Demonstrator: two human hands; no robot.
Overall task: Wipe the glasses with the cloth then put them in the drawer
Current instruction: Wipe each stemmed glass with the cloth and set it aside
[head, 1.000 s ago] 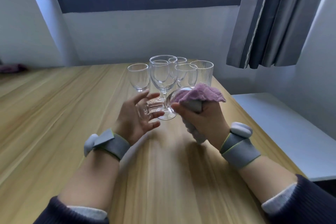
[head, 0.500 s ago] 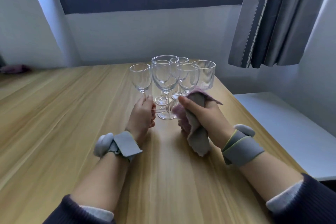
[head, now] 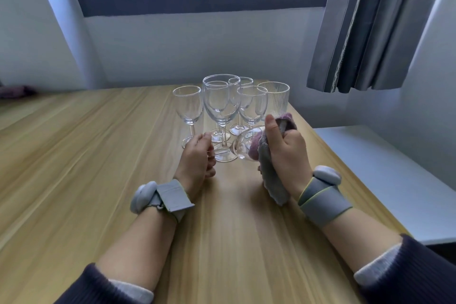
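Observation:
A clear wine glass point(head: 243, 148) lies on its side above the wooden table point(head: 98, 155), held between my two hands. My left hand point(head: 197, 159) grips its stem end with curled fingers. My right hand point(head: 288, 153) grips a grey and purple cloth point(head: 271, 180) that is pushed against and into the bowl, thumb pointing up. Behind stand several upright glasses: a tall wine glass point(head: 222, 106), a smaller one point(head: 188, 106) to its left, others further back, and a ribbed tumbler point(head: 274, 99) at the right. No drawer is in view.
The table's right edge runs close to my right arm, with a pale grey lower surface point(head: 394, 168) beyond it. A grey curtain point(head: 370, 20) hangs at the upper right. A purple cloth point(head: 14, 90) lies at the far left by the wall.
My left hand, spread open a second ago, has closed round the glass's stem end. My right hand has turned the cloth on the bowl, its thumb now upward.

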